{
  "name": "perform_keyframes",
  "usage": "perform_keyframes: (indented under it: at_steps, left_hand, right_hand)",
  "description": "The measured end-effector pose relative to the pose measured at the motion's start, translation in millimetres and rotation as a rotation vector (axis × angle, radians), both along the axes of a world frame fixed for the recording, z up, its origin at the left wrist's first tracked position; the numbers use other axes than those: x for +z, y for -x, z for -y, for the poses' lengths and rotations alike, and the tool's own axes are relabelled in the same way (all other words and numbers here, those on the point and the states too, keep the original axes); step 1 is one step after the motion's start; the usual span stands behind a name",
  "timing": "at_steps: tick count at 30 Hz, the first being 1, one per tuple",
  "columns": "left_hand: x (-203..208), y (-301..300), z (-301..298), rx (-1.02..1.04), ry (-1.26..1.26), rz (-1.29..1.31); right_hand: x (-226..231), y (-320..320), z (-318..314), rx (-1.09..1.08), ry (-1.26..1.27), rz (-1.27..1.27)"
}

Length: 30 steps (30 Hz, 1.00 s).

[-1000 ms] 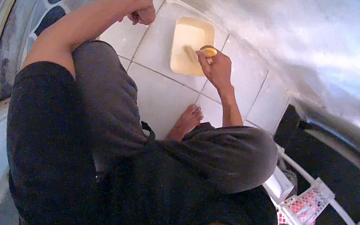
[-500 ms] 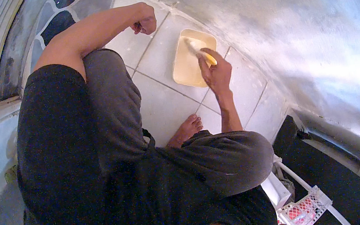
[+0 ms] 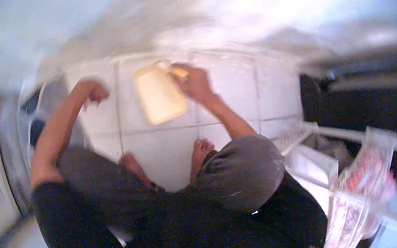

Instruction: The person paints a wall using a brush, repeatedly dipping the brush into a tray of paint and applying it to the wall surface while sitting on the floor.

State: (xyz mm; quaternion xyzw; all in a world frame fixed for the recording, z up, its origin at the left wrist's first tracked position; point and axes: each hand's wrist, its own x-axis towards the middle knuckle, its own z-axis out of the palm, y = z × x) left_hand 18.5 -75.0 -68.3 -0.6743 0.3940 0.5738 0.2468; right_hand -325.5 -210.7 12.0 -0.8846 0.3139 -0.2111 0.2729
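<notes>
Brush (image 3: 180, 72), one: pinched in our right hand (image 3: 196, 82), its blurred head shifted from inside the tray (image 3: 160, 99) to its far right corner; work remains there. Tray: on floor (image 3: 162, 156). Left hand (image 3: 94, 90): curled; grip, we cannot tell.

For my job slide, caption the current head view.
Right hand holding a yellow-handled tool at the edge of a cream tray on pale floor tiles; left hand apart.

Bare feet (image 3: 202, 154) on a tiled floor (image 3: 166, 153), a patchy wall (image 3: 180, 16) along its far edge and a white rack (image 3: 336, 133) near its right edge suggested a home.
</notes>
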Motion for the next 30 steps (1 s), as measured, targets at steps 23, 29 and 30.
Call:
perform_keyframes:
  at_steps: [23,29,30]
  left_hand:
    - [-3,-19,-28,-0.213,-0.09,-0.232]
    - [28,10,-25,0.054,-0.249,-0.031]
    - [26,10,-23,0.018,-0.282,-0.018]
  right_hand:
    - [29,249,152,-0.898,0.001,1.504]
    - [13,318,235,-1.152,0.223,1.669]
    - [9,324,248,-1.182,0.241,1.632]
